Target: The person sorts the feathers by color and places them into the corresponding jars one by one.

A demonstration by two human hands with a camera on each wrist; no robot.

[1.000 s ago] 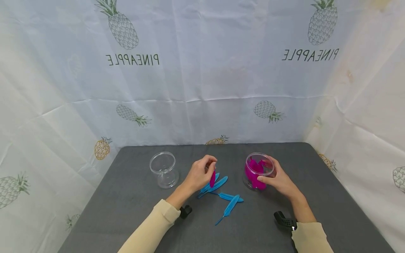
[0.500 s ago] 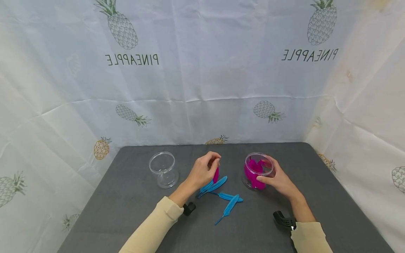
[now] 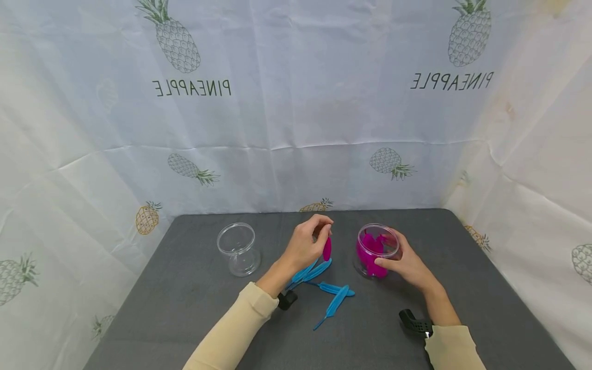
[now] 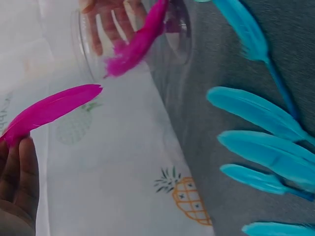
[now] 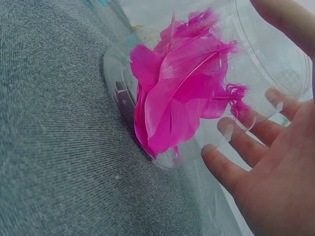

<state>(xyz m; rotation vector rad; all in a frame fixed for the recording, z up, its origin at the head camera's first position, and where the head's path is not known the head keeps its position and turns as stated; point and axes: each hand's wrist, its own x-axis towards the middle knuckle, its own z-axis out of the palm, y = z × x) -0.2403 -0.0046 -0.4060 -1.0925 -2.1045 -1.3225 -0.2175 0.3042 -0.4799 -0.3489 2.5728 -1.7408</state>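
My left hand (image 3: 307,239) pinches a magenta feather (image 3: 327,249) by its quill end, above the table between the two vessels. In the left wrist view that feather (image 4: 56,109) points away from the fingertips. On the right, my right hand (image 3: 407,262) holds a clear round jar (image 3: 362,268) with fingers and thumb around its side. Several magenta feathers (image 5: 184,88) lie bunched inside the jar, which stands upright on the table. Below my left hand lie several blue feathers (image 3: 336,303), loosely spread and partly overlapping; my left forearm hides some of their ends.
A clear footed glass bowl (image 3: 238,246) stands at the left of the dark grey table (image 3: 185,308). A white cloth with printed pineapples (image 3: 324,118) hangs behind the table and at both sides. Black wrist bands (image 3: 416,324) are on both arms.
My left hand has moved right and slightly farther back, carrying the magenta feather past the blue feathers toward the jar. My right hand and the jar have stayed in place.
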